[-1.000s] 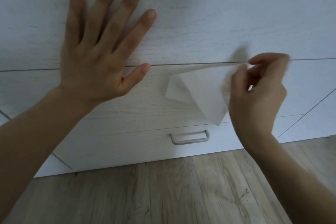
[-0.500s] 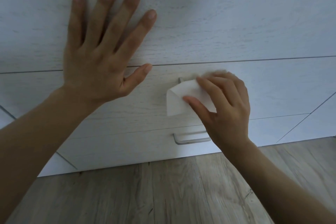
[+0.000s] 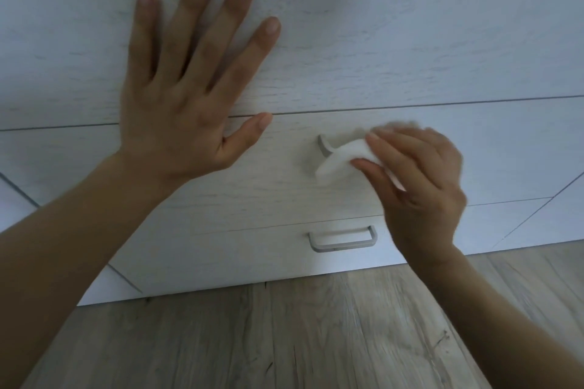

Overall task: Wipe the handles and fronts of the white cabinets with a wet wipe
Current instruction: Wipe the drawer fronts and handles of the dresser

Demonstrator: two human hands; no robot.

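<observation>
Right hand [image 3: 420,189] pinches the wet wipe [image 3: 343,158] over the upper handle [image 3: 325,145]; left hand [image 3: 189,85] lies splayed flat on the cabinet front [image 3: 410,41], above the lower handle [image 3: 343,238] and wooden floor [image 3: 284,341].

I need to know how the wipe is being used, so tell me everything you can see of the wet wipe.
The wet wipe is a white, soft-looking sheet, folded or bunched into a small pad with a rounded free edge. The right hand pinches it between thumb and fingers, which hide its right part. It lies against the upper drawer handle, whose left end stays uncovered, and close to the white drawer front. It is slightly blurred, so neither texture nor wetness can be told.
</observation>
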